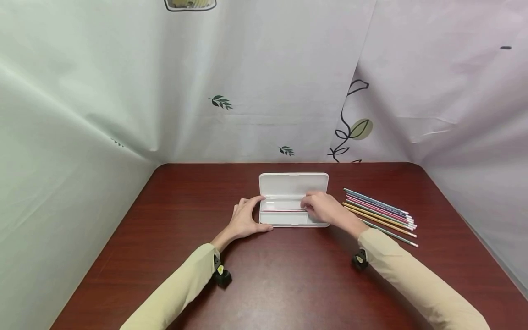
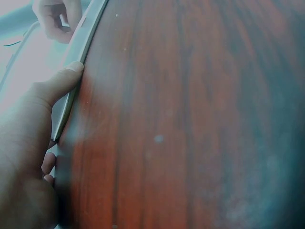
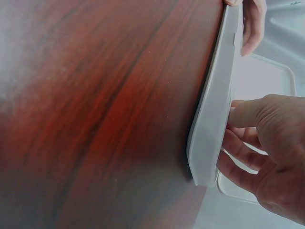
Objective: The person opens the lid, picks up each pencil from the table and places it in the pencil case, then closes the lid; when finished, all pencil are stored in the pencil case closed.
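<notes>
A white pencil case stands on the table with its lid raised at the back. My left hand grips the case's left end, thumb at the front edge and index finger near the hinge. Inside lies a slim pinkish-red pencil, stretched lengthwise along the case. My right hand reaches into the right half, its curled fingers and thumb at the pencil's right end. The right wrist view shows those fingers dipping behind the case's front wall, which hides their tips.
To the right of the case lies a row of several pencils, blue, pink, yellow and green, with eraser ends toward the right. The dark red wooden table meets a white printed curtain at its back edge.
</notes>
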`<state>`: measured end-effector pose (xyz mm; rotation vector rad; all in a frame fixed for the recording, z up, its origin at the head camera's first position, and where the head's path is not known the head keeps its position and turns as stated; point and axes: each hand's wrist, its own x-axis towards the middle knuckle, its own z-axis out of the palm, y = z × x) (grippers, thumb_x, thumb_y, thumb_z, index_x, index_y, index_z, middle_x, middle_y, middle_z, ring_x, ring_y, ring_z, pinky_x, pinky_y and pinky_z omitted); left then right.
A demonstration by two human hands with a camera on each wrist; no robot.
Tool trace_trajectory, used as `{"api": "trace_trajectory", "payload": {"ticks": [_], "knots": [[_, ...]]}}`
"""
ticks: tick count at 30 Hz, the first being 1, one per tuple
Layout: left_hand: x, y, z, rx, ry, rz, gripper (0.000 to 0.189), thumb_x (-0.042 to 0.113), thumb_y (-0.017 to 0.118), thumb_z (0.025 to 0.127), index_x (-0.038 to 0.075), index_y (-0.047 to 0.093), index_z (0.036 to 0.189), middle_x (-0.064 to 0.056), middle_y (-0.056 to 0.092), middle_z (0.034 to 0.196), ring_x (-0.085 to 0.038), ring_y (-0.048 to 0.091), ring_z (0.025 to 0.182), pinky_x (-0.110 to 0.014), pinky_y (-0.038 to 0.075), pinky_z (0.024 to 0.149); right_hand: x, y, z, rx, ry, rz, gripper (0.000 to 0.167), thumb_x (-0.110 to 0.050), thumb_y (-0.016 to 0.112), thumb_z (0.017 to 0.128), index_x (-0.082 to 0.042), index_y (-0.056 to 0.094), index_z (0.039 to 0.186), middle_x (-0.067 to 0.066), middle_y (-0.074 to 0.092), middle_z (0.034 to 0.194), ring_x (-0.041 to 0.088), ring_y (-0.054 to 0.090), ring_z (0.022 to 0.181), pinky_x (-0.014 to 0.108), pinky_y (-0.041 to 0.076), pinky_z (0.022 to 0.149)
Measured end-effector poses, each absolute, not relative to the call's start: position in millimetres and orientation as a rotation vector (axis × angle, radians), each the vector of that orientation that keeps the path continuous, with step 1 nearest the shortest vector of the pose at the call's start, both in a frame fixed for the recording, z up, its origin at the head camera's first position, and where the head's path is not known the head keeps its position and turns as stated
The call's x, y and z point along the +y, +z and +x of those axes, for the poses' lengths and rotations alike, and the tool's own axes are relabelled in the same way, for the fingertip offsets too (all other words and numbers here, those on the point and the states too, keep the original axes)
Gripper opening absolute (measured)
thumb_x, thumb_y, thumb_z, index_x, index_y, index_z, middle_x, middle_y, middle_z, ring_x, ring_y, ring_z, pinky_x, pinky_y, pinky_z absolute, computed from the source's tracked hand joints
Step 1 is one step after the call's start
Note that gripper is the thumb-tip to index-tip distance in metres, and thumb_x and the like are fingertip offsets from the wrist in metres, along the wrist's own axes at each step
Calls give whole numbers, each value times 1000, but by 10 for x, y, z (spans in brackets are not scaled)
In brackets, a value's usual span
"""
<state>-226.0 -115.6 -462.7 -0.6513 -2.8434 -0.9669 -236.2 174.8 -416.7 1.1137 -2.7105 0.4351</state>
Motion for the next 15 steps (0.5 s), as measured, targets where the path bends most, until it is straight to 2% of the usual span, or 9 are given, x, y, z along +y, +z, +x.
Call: {"api": "trace_trajectory", "payload": {"ticks": [7, 12, 15], "knots": [[-1158, -4648, -2269, -2843, -973, -662, 93, 44, 90, 66, 15, 50, 145, -6, 60, 130, -27, 45, 115, -46, 31, 94, 1964, -4079, -2282, -2673, 490, 1061, 14, 3, 73, 82, -7, 74, 91, 0, 62, 87, 19, 60, 75, 38, 50, 67], [-1157, -4641, -2262, -2829, -975, -668, 93, 44, 90, 66, 15, 50, 145, -5, 59, 132, -27, 45, 113, -45, 31, 94, 2364, -4035, -2119, -2597, 512, 992, 15, 5, 75, 79, -6, 72, 89, 2, 63, 86, 21, 61, 75, 42, 51, 68], [-1159, -4643, -2247, -2830, -986, -664, 93, 44, 90, 66, 15, 49, 145, -5, 59, 132, -27, 44, 114, -46, 31, 94, 2683, -4062, -1955, -2591, 476, 940, 18, 5, 77, 75, -8, 70, 84, 0, 61, 82, 19, 58, 71, 41, 49, 64]]}}
